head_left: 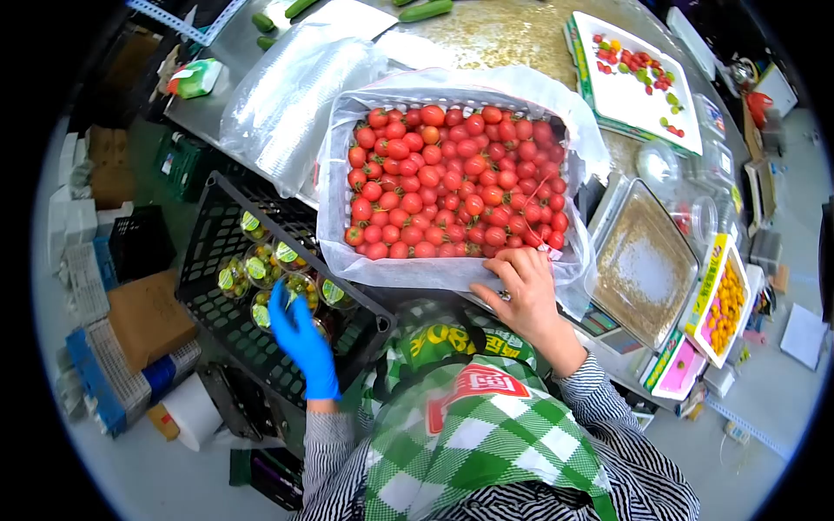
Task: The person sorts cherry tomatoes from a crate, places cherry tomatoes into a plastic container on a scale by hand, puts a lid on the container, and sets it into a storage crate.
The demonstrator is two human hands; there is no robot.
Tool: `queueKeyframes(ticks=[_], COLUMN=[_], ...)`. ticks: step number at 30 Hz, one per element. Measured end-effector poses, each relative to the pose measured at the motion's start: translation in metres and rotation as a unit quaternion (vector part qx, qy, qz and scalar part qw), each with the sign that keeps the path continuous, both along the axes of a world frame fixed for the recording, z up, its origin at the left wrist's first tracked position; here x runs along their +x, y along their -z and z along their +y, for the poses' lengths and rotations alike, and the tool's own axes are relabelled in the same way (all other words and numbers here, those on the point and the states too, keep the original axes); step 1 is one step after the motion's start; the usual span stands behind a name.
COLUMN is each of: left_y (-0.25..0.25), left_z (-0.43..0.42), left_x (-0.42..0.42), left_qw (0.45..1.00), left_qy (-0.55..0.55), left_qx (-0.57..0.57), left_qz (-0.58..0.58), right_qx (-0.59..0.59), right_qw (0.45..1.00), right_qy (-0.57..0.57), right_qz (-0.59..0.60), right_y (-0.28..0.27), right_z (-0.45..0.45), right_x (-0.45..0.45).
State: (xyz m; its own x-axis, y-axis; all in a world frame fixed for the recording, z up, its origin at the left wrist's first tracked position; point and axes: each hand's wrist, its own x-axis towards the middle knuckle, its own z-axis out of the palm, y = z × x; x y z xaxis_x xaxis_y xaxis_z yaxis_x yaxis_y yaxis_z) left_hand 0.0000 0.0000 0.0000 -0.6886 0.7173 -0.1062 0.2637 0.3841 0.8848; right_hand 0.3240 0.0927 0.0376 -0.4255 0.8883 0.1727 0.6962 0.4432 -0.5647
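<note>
My left hand (pixel 303 334), in a blue glove, reaches into a black crate (pixel 217 317) and is over a clear round cup of fruit (pixel 300 286); whether it grips that cup is hidden. Several labelled cups (pixel 259 267) stand around it in the crate. My right hand (pixel 523 291), bare, rests with its fingers apart on the front edge of a lined crate (pixel 382 270), touching the tomatoes at the lower right. Red cherry tomatoes (pixel 452 182) fill that crate, some with green stems.
A roll of clear plastic (pixel 300 91) lies left of the tomatoes. At the right are a white tray of mixed tomatoes (pixel 638 95), a metal tray (pixel 647 260) and a box of yellow tomatoes (pixel 725 304). Cucumbers (pixel 426 10) lie at the back; cardboard boxes (pixel 148 317) stand lower left.
</note>
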Motion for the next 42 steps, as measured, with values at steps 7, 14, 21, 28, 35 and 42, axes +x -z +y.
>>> queueKeyframes(ticks=[7,14,21,28,35,42], left_y=[-0.006,-0.002,0.010,0.000,-0.091,-0.019], left_z=[0.086,0.090,0.097,0.108,0.168,0.145], left_x=[0.054,0.056,0.076,0.082,0.099,0.098], left_qw=[0.991,0.974,0.963,0.958,0.963,0.950], left_qy=[0.102,0.097,-0.011,-0.055,0.001,-0.064], left_qx=[-0.051,0.010,0.103,0.118,0.086,0.092], left_qz=[-0.077,-0.204,-0.249,-0.255,-0.256,-0.293], right_qx=[0.031,0.043,0.022,-0.098,-0.124,-0.108], right_qw=[0.996,0.967,0.935,0.803,0.881,0.821], right_qy=[0.064,0.249,0.342,0.451,0.395,0.428], right_qz=[0.059,-0.004,0.090,0.376,0.228,0.362], right_y=[0.002,0.005,0.019,0.029,-0.028,0.025], right_z=[0.010,0.021,0.021,0.024,0.094,0.080], right_x=[0.033,0.050,0.052,0.052,0.082,0.077])
